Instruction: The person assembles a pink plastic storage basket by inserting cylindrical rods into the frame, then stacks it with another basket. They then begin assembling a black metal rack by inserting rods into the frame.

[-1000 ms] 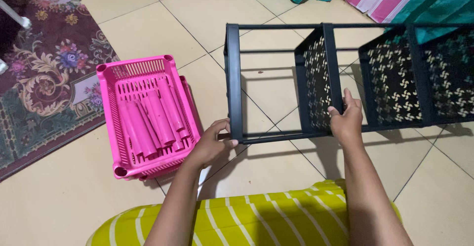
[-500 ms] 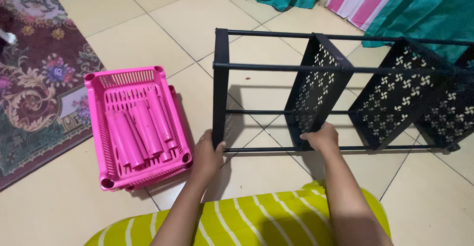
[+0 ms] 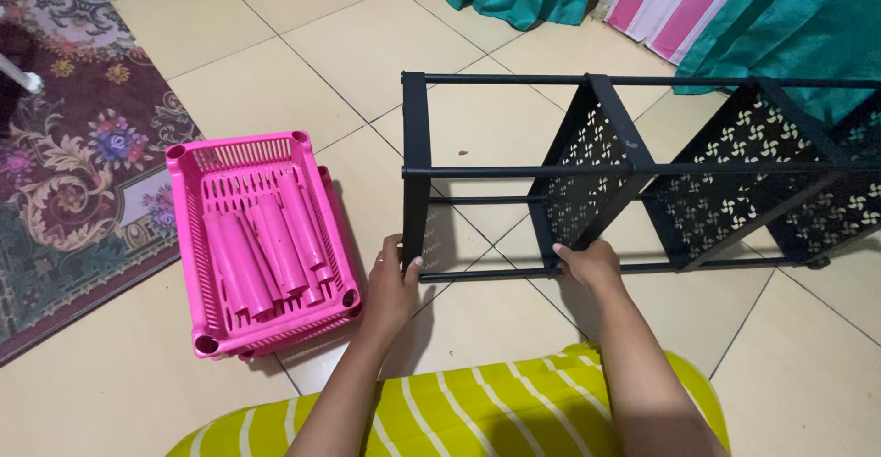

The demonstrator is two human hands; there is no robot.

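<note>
Black tiered rack frame (image 3: 633, 172) lies on its side across the tiled floor (image 3: 275, 44), its near rail clasped by the left hand (image 3: 393, 283) at the end post and the right hand (image 3: 592, 262) beside a perforated shelf. Both hands curl around the bar. Held only along one edge, the frame could twist and knock the pink baskets (image 3: 262, 241) just beside it.

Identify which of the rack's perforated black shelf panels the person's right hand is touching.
The right hand holds the lower edge of the leftmost perforated panel, the one nearest the rack's end post; the other panels lie farther right, untouched.
</note>
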